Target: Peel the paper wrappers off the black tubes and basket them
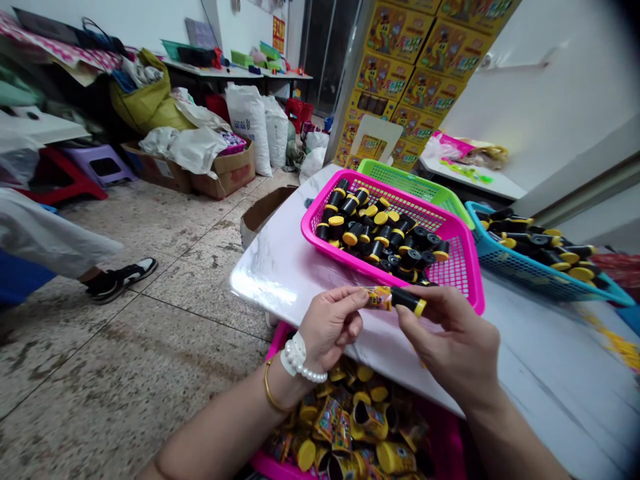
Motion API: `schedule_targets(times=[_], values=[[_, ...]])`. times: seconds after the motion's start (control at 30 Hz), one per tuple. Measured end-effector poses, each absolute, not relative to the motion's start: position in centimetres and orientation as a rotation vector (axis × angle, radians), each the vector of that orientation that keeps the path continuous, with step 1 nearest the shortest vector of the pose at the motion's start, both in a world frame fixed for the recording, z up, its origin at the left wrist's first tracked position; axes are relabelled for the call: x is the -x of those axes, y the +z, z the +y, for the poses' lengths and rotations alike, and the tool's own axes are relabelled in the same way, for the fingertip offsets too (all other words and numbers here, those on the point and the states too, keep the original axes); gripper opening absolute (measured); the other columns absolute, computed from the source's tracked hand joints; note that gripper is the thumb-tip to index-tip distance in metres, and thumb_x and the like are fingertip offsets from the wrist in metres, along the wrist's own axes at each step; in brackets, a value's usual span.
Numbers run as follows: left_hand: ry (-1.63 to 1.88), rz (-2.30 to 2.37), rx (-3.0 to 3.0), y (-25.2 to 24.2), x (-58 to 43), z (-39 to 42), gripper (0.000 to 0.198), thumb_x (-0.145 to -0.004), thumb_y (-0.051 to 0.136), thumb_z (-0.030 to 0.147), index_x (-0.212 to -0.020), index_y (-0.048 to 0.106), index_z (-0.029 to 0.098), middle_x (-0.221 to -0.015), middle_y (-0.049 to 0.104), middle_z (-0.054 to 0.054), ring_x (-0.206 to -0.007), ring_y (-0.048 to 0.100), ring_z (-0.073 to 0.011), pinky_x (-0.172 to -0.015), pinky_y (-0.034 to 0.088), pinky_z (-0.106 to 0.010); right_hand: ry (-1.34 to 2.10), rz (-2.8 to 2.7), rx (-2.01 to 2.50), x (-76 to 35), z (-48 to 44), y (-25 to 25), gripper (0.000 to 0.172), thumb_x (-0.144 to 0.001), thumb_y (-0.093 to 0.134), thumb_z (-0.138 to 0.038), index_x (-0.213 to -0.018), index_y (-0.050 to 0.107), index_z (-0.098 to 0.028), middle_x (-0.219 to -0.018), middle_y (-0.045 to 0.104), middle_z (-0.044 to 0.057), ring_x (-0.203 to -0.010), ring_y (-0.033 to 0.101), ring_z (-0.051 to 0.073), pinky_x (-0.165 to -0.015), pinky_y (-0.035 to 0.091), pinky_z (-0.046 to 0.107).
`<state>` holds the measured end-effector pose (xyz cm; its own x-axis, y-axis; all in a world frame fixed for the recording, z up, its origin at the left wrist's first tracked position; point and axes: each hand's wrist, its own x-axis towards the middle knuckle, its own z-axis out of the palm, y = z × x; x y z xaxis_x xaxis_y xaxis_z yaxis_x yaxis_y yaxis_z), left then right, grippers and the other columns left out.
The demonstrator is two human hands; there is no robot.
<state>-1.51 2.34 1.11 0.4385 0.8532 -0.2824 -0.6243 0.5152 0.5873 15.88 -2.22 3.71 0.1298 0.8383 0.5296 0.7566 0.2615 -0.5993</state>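
Between my hands, over the table's near edge, is a black canister with a yellow cap (407, 301) beside a printed plastic sleeve (380, 298). My left hand (333, 323) pinches the sleeve's left end. The fingers and thumb of my right hand (453, 337) close around the capped end of the canister. The two pieces meet end to end; whether one sits inside the other I cannot tell. Just beyond, a pink basket (475, 267) holds many black canisters with yellow caps (380, 233). Below my hands, a lower pink basket (445, 440) contains canisters in printed sleeves (345, 427).
A blue basket (540, 273) of more canisters and a green basket (425, 187) stand on the marbled table (540, 373). Stacked yellow boxes (415, 73) rise behind. Cartons (225, 173) and white sacks (250, 120) line the floor. A person's leg (55, 233) shows at left.
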Motion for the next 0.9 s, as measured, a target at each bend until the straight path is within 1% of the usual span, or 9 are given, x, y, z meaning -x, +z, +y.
schedule_targets(times=[0.07, 0.17, 0.3, 0.37, 0.47, 0.53, 0.7, 0.8, 0.9], values=[[0.974, 0.621, -0.48, 1.2, 1.7, 2.1, 0.04, -0.064, 0.09, 0.038, -0.082, 0.068, 0.01, -0.047, 0.055, 0.005, -0.033, 0.036, -0.0012, -0.033, 0.012, -0.015, 0.068, -1.659, 1.464, -16.0, -2.6, 3.4, 0.028, -0.081, 0.079, -0.03, -0.107, 0.071, -0.023, -0.092, 0.075, 0.005, -0.076, 0.073, 0.019, -0.069, 0.061, 0.029], [0.966, 0.606, -0.504, 1.3, 1.9, 2.0, 0.038, -0.068, 0.088, 0.04, -0.081, 0.068, 0.011, -0.041, 0.051, 0.006, -0.031, 0.032, -0.001, -0.033, 0.012, -0.015, 0.297, -1.624, 1.353, -16.3, -2.9, 3.3, 0.03, -0.081, 0.08, -0.027, -0.109, 0.072, -0.024, -0.098, 0.075, 0.006, -0.081, 0.073, 0.02, -0.077, 0.063, 0.033], [0.957, 0.55, -0.423, 1.2, 1.8, 2.4, 0.037, -0.067, 0.089, 0.037, -0.077, 0.061, 0.015, -0.04, 0.05, 0.008, -0.031, 0.029, -0.0007, -0.032, 0.012, -0.014, 0.53, -1.314, 1.296, -17.2, -2.7, 3.9, 0.024, -0.08, 0.081, -0.028, -0.103, 0.073, -0.024, -0.086, 0.076, 0.003, -0.072, 0.073, 0.018, -0.063, 0.062, 0.026], [0.937, 0.526, -0.393, 1.1, 1.5, 2.7, 0.038, -0.065, 0.09, 0.035, -0.077, 0.06, 0.015, -0.041, 0.049, 0.008, -0.031, 0.029, -0.0004, -0.032, 0.013, -0.013, 0.661, -1.216, 1.276, -17.5, -2.3, 4.1, 0.023, -0.079, 0.082, -0.03, -0.1, 0.074, -0.024, -0.086, 0.077, 0.003, -0.072, 0.073, 0.018, -0.062, 0.061, 0.024], [0.911, 0.496, -0.377, 1.0, 1.1, 2.7, 0.038, -0.064, 0.09, 0.033, -0.078, 0.06, 0.014, -0.043, 0.051, 0.008, -0.032, 0.03, -0.0001, -0.032, 0.014, -0.012, 0.804, -1.236, 1.251, -17.5, -1.8, 4.2, 0.023, -0.078, 0.084, -0.031, -0.099, 0.075, -0.024, -0.099, 0.079, 0.005, -0.091, 0.076, 0.02, -0.079, 0.063, 0.026], [0.905, 0.472, -0.367, 1.0, 0.9, 2.7, 0.039, -0.065, 0.09, 0.033, -0.079, 0.06, 0.014, -0.043, 0.051, 0.008, -0.032, 0.029, -0.0001, -0.032, 0.015, -0.012, 0.865, -1.265, 1.259, -17.2, -1.6, 4.3, 0.021, -0.079, 0.083, -0.03, -0.097, 0.075, -0.024, -0.1, 0.079, 0.005, -0.096, 0.075, 0.02, -0.085, 0.061, 0.025], [0.885, 0.438, -0.351, 0.8, 0.7, 2.5, 0.04, -0.063, 0.091, 0.035, -0.075, 0.058, 0.016, -0.041, 0.049, 0.008, -0.031, 0.025, -0.0001, -0.032, 0.014, -0.013, 0.878, -1.293, 1.347, -16.5, -1.9, 4.7, 0.018, -0.082, 0.081, -0.032, -0.092, 0.07, -0.023, -0.08, 0.075, 0.001, -0.074, 0.073, 0.015, -0.068, 0.06, 0.02], [0.904, 0.481, -0.377, 0.5, 0.5, 2.3, 0.037, -0.065, 0.089, 0.037, -0.076, 0.061, 0.016, -0.04, 0.049, 0.007, -0.03, 0.025, -0.0009, -0.032, 0.012, -0.014, 0.798, -1.38, 1.378, -16.2, -2.2, 4.7, 0.017, -0.084, 0.079, -0.03, -0.094, 0.068, -0.022, -0.085, 0.076, 0.003, -0.071, 0.071, 0.014, -0.065, 0.059, 0.021], [0.962, 0.555, -0.467, 0.3, 0.6, 1.6, 0.034, -0.071, 0.085, 0.041, -0.079, 0.067, 0.014, -0.04, 0.048, 0.007, -0.032, 0.026, -0.0019, -0.033, 0.013, -0.015, 0.662, -1.461, 1.348, -16.0, -2.4, 4.3, 0.019, -0.085, 0.078, -0.027, -0.102, 0.069, -0.024, -0.094, 0.075, 0.004, -0.08, 0.072, 0.016, -0.072, 0.06, 0.025]])
